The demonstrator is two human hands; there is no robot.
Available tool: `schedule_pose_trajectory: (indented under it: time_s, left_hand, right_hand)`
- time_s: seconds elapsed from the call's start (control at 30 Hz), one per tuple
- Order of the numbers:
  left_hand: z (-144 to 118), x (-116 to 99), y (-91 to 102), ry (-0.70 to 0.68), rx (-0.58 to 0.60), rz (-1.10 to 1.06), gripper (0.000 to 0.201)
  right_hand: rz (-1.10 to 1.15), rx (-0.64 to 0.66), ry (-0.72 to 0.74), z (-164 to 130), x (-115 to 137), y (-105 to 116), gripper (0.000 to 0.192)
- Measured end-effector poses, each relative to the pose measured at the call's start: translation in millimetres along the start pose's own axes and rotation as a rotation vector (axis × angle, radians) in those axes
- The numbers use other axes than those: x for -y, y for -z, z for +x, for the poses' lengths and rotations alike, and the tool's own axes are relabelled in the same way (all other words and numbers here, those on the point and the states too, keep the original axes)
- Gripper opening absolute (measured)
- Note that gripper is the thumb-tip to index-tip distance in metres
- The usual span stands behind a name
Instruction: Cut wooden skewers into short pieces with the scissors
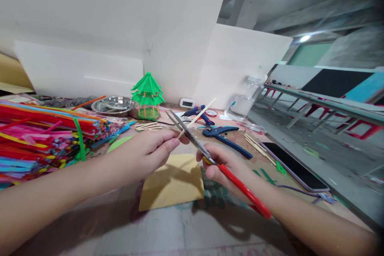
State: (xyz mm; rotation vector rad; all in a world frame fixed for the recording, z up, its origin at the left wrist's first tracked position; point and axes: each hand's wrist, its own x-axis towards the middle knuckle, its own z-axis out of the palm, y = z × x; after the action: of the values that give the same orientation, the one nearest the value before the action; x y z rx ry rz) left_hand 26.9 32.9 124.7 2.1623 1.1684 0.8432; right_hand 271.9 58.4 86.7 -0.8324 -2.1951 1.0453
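My left hand pinches a thin wooden stick that points up and to the right. My right hand grips red-handled scissors, whose metal blades cross the stick close to my left fingertips. Both hands hover above a tan card lying on the table.
A big bundle of coloured straws fills the left. Behind stand a green straw pavilion model, a steel dish, loose sticks, a blue glue gun and blue pliers. A phone lies right, near the table edge.
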Motion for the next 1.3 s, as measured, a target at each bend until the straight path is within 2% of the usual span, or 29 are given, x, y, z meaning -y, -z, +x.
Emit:
schedule_pose_trajectory:
  time_s: [0.1,0.23,0.37,0.47,0.67,0.7,0.83,0.87,0.93,0.97,1.0,1.07,1.13,1.2,1.3]
  left_hand:
    - [-2,-2,-3.0,-0.078,-0.036,0.086,0.032]
    - [-7,-5,-9.2,-0.106,0.000,0.139,0.033]
    - [-10,-8,-11.8,-0.078,0.018,0.156,0.034]
    - [-10,-7,-12.9,-0.088,-0.008,0.149,0.033]
    - [-9,-7,-13.6,-0.139,-0.040,0.106,0.032]
    - [-8,-6,-11.6,-0.130,-0.011,0.074,0.033]
    - [2,9,3.4,0.026,0.254,-0.149,0.030]
    - [5,14,7.2,0.059,0.216,-0.226,0.031]
    - [8,23,12.3,0.051,0.149,-0.433,0.059]
    - [9,26,13.2,0.034,0.183,-0.563,0.075]
    - [8,27,13.0,0.030,0.258,-0.679,0.080]
    - [4,28,9.8,0.046,0.416,-0.846,0.067]
    - [1,26,4.2,0.047,0.507,-0.959,0.046]
    - [0,26,-2.0,-0.006,0.541,-1.076,0.038]
    - [3,26,-9.0,-0.103,0.558,-1.208,0.037]
  right_hand:
    - [-0.055,0.056,-0.031,-6,9,3,0.059]
    - [-0.027,0.107,-0.119,-15,19,3,0.049]
    - [-0.037,0.067,-0.064,-13,17,-1,0.042]
    - [-0.059,0.031,-0.024,-9,16,-4,0.045]
    - [-0.047,0.024,-0.052,-5,23,-5,0.050]
    - [-0.036,0.026,-0.057,-4,23,-4,0.050]
    - [0.021,0.091,-0.044,-7,14,1,0.052]
    - [0.037,0.115,-0.043,-8,12,2,0.053]
    - [0.060,0.156,-0.051,-10,10,2,0.055]
    - [0.074,0.170,-0.050,-10,10,1,0.056]
    - [0.093,0.187,-0.044,-11,10,0,0.057]
    - [0.142,0.224,-0.035,-11,13,-3,0.059]
    - [0.176,0.254,-0.034,-11,15,-5,0.061]
    - [0.171,0.257,-0.030,-11,14,-6,0.061]
    - [0.177,0.248,0.008,-11,9,-7,0.059]
